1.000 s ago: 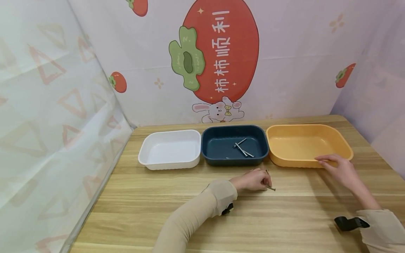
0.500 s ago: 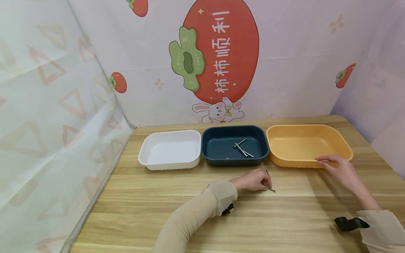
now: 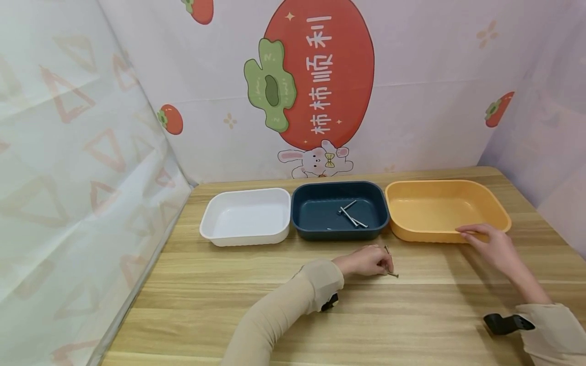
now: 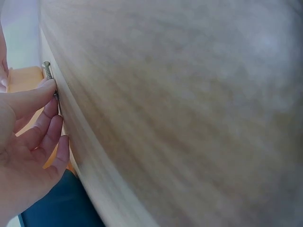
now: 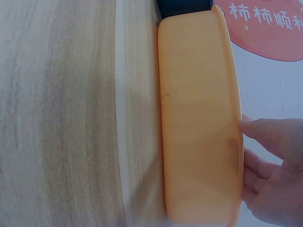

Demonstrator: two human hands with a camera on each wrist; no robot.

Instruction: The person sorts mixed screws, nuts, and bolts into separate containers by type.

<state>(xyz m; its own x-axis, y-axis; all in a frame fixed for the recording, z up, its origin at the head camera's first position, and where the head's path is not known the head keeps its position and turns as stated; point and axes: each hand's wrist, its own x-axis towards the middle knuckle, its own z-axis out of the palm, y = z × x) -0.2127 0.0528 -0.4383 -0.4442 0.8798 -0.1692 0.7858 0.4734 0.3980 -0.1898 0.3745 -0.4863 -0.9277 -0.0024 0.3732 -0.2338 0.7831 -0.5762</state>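
Observation:
Near the middle of the table, my left hand (image 3: 366,260) pinches a brassy screw (image 4: 47,71) between thumb and fingertips, low against the wood. In the head view, a screw end (image 3: 392,275) sticks out to the right of the fingertips. Another screw (image 3: 387,249) shows just behind the knuckles; whether the hand touches it, I cannot tell. My right hand (image 3: 492,246) holds the front rim of the yellow tray (image 5: 199,118), with the thumb on the near side and the other fingers over the rim. Several silver screws (image 3: 350,216) lie in the dark blue tray (image 3: 339,235).
A white tray (image 3: 244,239) stands left of the dark blue one, and the three trays form a row along the back of the wooden table (image 3: 206,295). Behind them hangs a printed cloth (image 3: 412,127). A black wrist strap (image 3: 508,324) sits at the right sleeve.
Over the last second, the screw end at my left fingertips has shifted very slightly downward. My right hand and the trays stay where they were.

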